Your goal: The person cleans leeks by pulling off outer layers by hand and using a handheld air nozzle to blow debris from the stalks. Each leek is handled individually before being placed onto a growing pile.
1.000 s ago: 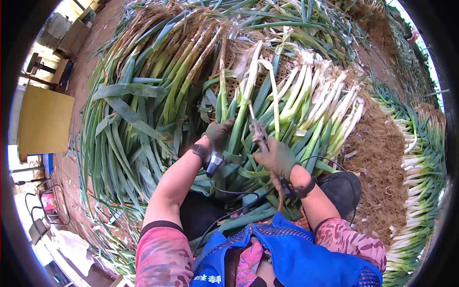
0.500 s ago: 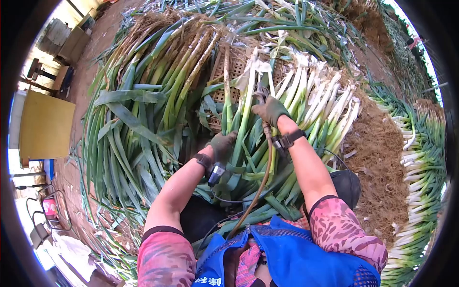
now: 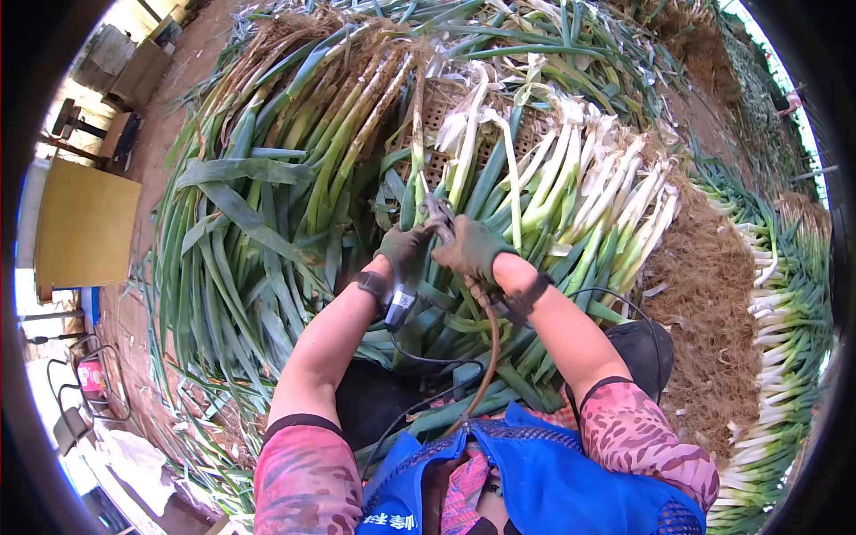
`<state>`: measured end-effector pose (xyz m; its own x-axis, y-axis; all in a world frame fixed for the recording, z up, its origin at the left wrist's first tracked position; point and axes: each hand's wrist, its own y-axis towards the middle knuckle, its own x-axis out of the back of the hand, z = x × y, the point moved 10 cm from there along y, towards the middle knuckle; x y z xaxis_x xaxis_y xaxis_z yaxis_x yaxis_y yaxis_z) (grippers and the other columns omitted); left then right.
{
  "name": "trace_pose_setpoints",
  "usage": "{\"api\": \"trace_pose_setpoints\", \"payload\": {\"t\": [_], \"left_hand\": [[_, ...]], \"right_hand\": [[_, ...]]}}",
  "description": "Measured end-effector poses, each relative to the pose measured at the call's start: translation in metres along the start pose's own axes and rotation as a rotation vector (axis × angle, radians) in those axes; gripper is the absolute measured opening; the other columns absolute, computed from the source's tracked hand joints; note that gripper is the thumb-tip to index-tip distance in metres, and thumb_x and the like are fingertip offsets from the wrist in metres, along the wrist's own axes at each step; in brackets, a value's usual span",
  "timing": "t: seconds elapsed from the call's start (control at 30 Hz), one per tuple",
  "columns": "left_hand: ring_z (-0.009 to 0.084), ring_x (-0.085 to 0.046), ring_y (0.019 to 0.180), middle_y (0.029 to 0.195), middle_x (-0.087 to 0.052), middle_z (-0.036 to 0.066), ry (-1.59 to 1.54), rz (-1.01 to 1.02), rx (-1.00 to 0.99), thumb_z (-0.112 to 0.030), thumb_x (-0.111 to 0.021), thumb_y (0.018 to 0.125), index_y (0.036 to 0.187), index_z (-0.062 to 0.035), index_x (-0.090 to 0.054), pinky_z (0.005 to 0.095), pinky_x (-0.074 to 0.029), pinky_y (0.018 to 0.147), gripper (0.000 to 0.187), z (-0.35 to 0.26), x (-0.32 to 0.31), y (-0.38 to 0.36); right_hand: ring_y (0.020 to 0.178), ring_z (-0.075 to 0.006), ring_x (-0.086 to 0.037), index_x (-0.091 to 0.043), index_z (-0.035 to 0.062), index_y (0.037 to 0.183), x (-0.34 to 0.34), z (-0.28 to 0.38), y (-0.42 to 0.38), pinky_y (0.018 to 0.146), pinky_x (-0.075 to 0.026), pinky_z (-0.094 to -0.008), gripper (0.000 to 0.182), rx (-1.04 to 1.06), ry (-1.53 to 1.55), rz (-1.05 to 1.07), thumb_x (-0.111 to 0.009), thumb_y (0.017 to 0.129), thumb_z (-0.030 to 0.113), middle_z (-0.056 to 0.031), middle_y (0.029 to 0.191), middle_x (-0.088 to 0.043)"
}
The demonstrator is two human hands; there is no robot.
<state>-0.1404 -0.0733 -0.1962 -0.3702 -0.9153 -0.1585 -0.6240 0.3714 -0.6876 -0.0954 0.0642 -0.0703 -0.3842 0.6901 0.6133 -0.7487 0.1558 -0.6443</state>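
My left hand (image 3: 403, 250), in a dark glove, is closed around an unpeeled leek (image 3: 417, 134) with a brownish stalk and roots pointing away from me. Close beside it on the right, my gloved right hand (image 3: 471, 245) grips a metal air blow gun (image 3: 437, 212), its nozzle right by the leek's stem. A brown hose (image 3: 488, 343) runs from the gun down toward my body. Peeled leeks (image 3: 571, 178) with white stalks lie fanned out to the right of my hands. Unpeeled leeks (image 3: 348, 152) with dirty roots are heaped on the left.
A perforated plastic crate (image 3: 437, 111) shows beneath the leeks. Root litter (image 3: 704, 312) covers the ground at right, bordered by a long row of white-stalked leeks (image 3: 776, 357). At left stand a yellow board (image 3: 85, 227) and a metal-framed chair (image 3: 89, 392). Cables hang from my wrist devices.
My right hand has moved left and slightly toward me with the air blow gun, coming up beside my left hand. My left hand has risen a little along the leek.
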Motion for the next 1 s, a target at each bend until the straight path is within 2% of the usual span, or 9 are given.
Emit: {"api": "trace_pose_setpoints", "payload": {"t": [0.13, 0.17, 0.4, 0.53, 0.7, 0.77, 0.9, 0.93, 1.0], "left_hand": [[0.0199, -0.071, 0.084, 0.102, -0.073, 0.009, -0.125, 0.021, 0.002, -0.035, -0.07, 0.094, 0.12, -0.0046, -0.065, 0.0365, -0.057, 0.075, 0.041, 0.004, -0.005, -0.007], [0.0199, -0.071, 0.084, 0.101, -0.073, 0.01, -0.176, 0.029, -0.002, -0.036, -0.07, 0.094, 0.12, -0.0047, -0.065, 0.0364, -0.058, 0.075, 0.041, 0.005, -0.008, -0.01], [0.0175, -0.067, 0.087, 0.105, -0.07, 0.01, -0.078, -0.107, -0.008, -0.057, -0.056, 0.097, 0.125, -0.0034, -0.063, 0.0346, -0.056, 0.079, 0.061, 0.013, -0.001, -0.013], [0.0196, -0.067, 0.089, 0.106, -0.07, 0.011, 0.002, -0.139, 0.061, -0.059, -0.047, 0.1, 0.127, -0.0019, -0.062, 0.0367, -0.054, 0.081, 0.065, 0.012, 0.0, -0.018], [0.021, -0.067, 0.091, 0.11, -0.07, 0.011, 0.32, 0.016, -0.038, -0.055, -0.043, 0.103, 0.13, -0.0025, -0.06, 0.0365, -0.053, 0.085, 0.062, 0.019, -0.011, 0.0], [0.0203, -0.067, 0.092, 0.112, -0.07, 0.011, 0.591, 0.212, -0.27, -0.053, -0.044, 0.103, 0.133, -0.0039, -0.059, 0.0355, -0.052, 0.086, 0.059, 0.023, -0.033, 0.008], [0.0158, -0.065, 0.093, 0.099, -0.073, 0.006, 0.539, 0.22, -0.08, -0.04, -0.06, 0.098, 0.118, -0.0065, -0.07, 0.0332, -0.052, 0.086, 0.041, 0.009, -0.012, 0.009], [0.0275, -0.069, 0.091, 0.1, -0.074, 0.016, 0.508, 0.124, -0.317, -0.051, -0.067, 0.088, 0.115, -0.0062, -0.072, 0.0393, -0.052, 0.086, 0.053, -0.028, 0.008, 0.006], [0.0367, -0.066, 0.104, 0.11, -0.068, 0.021, 0.949, -0.599, -0.53, -0.047, -0.073, 0.085, 0.113, -0.0056, -0.066, 0.0434, -0.053, 0.088, 0.051, -0.107, 0.084, -0.029]], "right_hand": [[0.105, -0.0375, -0.07, -0.071, 0.0003, 0.112, 0.022, 0.021, 0.032, 0.091, -0.056, -0.0402, 0.053, 0.008, 0.023, -0.016, -0.073, 0.075, 0.038, -0.0244, 0.108, -0.072], [0.066, -0.0333, -0.072, -0.066, -0.0109, 0.098, 0.023, 0.019, 0.069, 0.067, -0.059, -0.0407, 0.049, 0.199, -0.019, -0.183, -0.069, 0.079, 0.034, -0.0245, 0.076, -0.07], [0.044, -0.032, -0.061, -0.06, -0.0116, 0.087, 0.061, 0.045, 0.112, 0.038, -0.049, -0.0459, 0.03, 0.085, 0.186, -0.062, -0.061, 0.084, 0.018, -0.0201, 0.062, -0.061], [0.104, -0.0325, -0.071, -0.073, -0.0005, 0.109, 0.062, 0.057, 0.099, 0.088, -0.056, -0.0404, 0.049, 0.106, -0.211, -0.008, -0.065, 0.078, 0.036, -0.0254, 0.107, -0.072], [0.106, -0.0338, -0.07, -0.071, -0.0019, 0.113, 0.042, 0.053, 0.079, 0.094, -0.055, -0.0402, 0.052, 0.15, -0.293, -0.069, -0.067, 0.079, 0.037, -0.0248, 0.113, -0.07], [0.084, -0.0316, -0.074, -0.073, -0.0058, 0.096, 0.024, 0.055, 0.074, 0.079, -0.058, -0.0403, 0.048, 0.339, -0.48, -0.059, -0.066, 0.077, 0.037, -0.0243, 0.092, -0.073], [0.084, -0.0347, -0.074, -0.072, -0.0059, 0.094, 0.065, 0.006, 0.064, 0.08, -0.057, -0.0413, 0.045, 0.274, -0.232, -0.21, -0.065, 0.076, 0.034, -0.0247, 0.088, -0.072], [0.086, -0.0353, -0.073, -0.072, -0.0071, 0.095, 0.072, -0.013, 0.058, 0.08, -0.057, -0.0409, 0.046, 0.121, -0.244, -0.152, -0.065, 0.076, 0.034, -0.0259, 0.089, -0.072], [0.089, -0.0379, -0.073, -0.07, -0.0083, 0.098, 0.079, -0.048, 0.042, 0.083, -0.056, -0.0403, 0.049, -0.039, -0.241, -0.132, -0.067, 0.075, 0.035, -0.0288, 0.092, -0.071]]}}
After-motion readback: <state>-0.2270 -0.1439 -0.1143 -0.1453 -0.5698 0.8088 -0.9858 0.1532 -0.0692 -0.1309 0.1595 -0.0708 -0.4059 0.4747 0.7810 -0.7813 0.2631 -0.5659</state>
